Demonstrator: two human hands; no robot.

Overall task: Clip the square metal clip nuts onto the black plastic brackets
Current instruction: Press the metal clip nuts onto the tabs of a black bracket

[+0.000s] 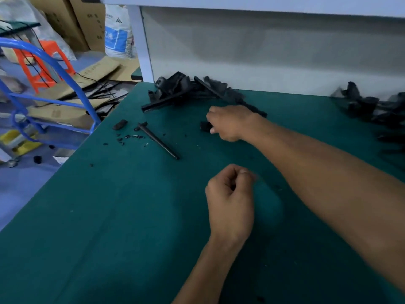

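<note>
My right hand reaches across the green table and its fingers curl round a small black plastic bracket lying on the mat. Behind it, a pile of black plastic brackets leans against the white back panel. My left hand hovers nearer to me, curled into a fist with the thumb on top; nothing shows inside it. I cannot make out any metal clip nuts.
A black rod, a small black block and scattered black bits lie left of my hands. A second black pile sits at the far right. Beyond the table's left edge stands a blue cart among cardboard.
</note>
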